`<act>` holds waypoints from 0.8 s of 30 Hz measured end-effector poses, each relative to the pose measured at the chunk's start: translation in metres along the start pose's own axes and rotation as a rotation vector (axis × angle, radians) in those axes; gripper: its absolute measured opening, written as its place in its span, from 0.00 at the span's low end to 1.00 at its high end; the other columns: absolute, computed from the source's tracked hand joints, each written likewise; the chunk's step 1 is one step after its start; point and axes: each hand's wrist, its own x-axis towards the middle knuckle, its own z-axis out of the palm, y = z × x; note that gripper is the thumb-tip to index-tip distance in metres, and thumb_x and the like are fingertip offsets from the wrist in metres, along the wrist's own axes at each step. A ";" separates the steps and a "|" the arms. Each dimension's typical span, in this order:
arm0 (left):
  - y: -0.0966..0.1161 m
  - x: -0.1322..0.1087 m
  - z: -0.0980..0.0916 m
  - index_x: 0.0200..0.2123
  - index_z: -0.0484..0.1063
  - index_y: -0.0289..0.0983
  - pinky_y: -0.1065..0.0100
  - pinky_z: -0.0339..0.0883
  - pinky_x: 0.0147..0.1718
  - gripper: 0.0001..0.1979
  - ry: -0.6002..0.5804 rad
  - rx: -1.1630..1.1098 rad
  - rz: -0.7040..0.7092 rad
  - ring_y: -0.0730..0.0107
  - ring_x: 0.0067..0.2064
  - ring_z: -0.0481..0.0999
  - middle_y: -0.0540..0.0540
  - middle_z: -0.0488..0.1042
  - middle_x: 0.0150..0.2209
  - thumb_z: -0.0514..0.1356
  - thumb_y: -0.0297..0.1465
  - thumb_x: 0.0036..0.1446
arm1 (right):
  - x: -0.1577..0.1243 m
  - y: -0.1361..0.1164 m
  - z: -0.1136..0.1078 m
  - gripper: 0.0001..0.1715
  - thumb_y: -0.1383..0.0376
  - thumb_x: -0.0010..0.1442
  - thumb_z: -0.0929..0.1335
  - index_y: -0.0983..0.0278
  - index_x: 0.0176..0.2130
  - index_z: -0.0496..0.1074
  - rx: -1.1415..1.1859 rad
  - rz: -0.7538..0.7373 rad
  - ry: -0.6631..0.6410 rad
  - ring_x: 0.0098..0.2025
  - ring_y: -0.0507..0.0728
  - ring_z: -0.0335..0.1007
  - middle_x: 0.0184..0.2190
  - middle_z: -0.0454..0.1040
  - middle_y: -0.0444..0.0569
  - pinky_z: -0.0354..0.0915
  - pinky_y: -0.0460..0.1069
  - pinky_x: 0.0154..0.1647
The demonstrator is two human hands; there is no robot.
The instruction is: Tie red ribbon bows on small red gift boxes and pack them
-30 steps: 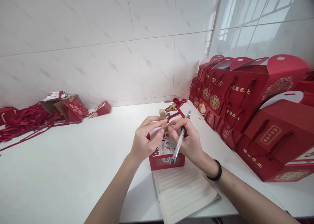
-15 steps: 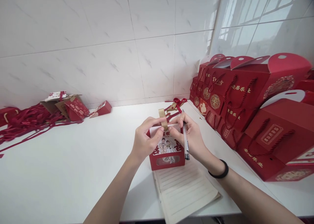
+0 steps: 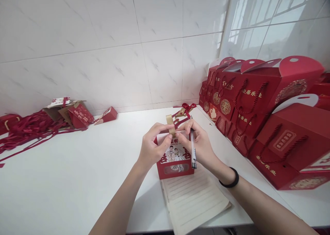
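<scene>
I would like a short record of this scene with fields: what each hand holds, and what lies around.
left hand: pinches the gold ribbon on top of the small red box
right hand: pinches the same ribbon, holds a pen
before box: lined paper
right side: red gift boxes
far left: red ribbons
surface: white table

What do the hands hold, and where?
Left hand and right hand pinch the gold ribbon atop the red box; the right also grips a pen, high up.

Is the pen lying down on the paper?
No, the right hand holds the pen up by the small red box, while the left hand pinches the gold ribbon on top.
</scene>
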 end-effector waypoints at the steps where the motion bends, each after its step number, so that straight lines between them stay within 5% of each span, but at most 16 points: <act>1: 0.000 0.000 0.000 0.41 0.73 0.39 0.67 0.70 0.37 0.11 0.002 -0.001 -0.018 0.71 0.37 0.73 0.48 0.73 0.35 0.58 0.26 0.53 | 0.000 0.000 0.000 0.17 0.62 0.56 0.68 0.61 0.27 0.53 -0.002 0.001 -0.001 0.26 0.50 0.63 0.27 0.69 0.43 0.60 0.46 0.25; 7: 0.000 -0.001 -0.002 0.41 0.73 0.39 0.67 0.69 0.39 0.11 -0.030 -0.040 -0.081 0.70 0.38 0.73 0.48 0.72 0.35 0.57 0.27 0.55 | 0.000 -0.001 -0.002 0.16 0.63 0.55 0.67 0.61 0.26 0.53 -0.041 -0.004 -0.020 0.26 0.51 0.62 0.25 0.68 0.42 0.60 0.46 0.25; 13: -0.020 -0.008 -0.013 0.62 0.47 0.45 0.62 0.71 0.40 0.38 -0.186 -0.336 -0.127 0.61 0.46 0.73 0.44 0.71 0.47 0.60 0.31 0.49 | 0.006 0.005 -0.017 0.14 0.57 0.57 0.65 0.62 0.28 0.59 0.095 0.098 -0.007 0.34 0.56 0.70 0.34 0.74 0.49 0.65 0.50 0.32; 17: -0.033 -0.016 -0.008 0.44 0.68 0.32 0.63 0.71 0.34 0.21 -0.158 -0.258 -0.385 0.61 0.37 0.76 0.41 0.76 0.38 0.61 0.38 0.48 | 0.014 0.026 -0.038 0.17 0.52 0.54 0.64 0.61 0.26 0.56 0.287 0.167 0.205 0.37 0.59 0.73 0.33 0.76 0.49 0.67 0.57 0.41; 20: -0.029 -0.015 -0.001 0.37 0.70 0.31 0.63 0.70 0.35 0.18 -0.051 -0.058 -0.456 0.61 0.36 0.75 0.42 0.76 0.35 0.60 0.39 0.48 | 0.010 0.046 -0.052 0.17 0.51 0.51 0.65 0.60 0.27 0.58 0.051 0.187 0.363 0.34 0.59 0.73 0.28 0.75 0.48 0.68 0.56 0.39; 24: -0.017 0.005 -0.012 0.37 0.72 0.34 0.61 0.68 0.39 0.14 0.022 0.114 -0.459 0.60 0.39 0.75 0.43 0.76 0.37 0.59 0.38 0.51 | -0.001 0.066 -0.063 0.18 0.47 0.44 0.65 0.57 0.27 0.62 -0.508 0.333 0.093 0.28 0.61 0.71 0.26 0.74 0.51 0.65 0.56 0.30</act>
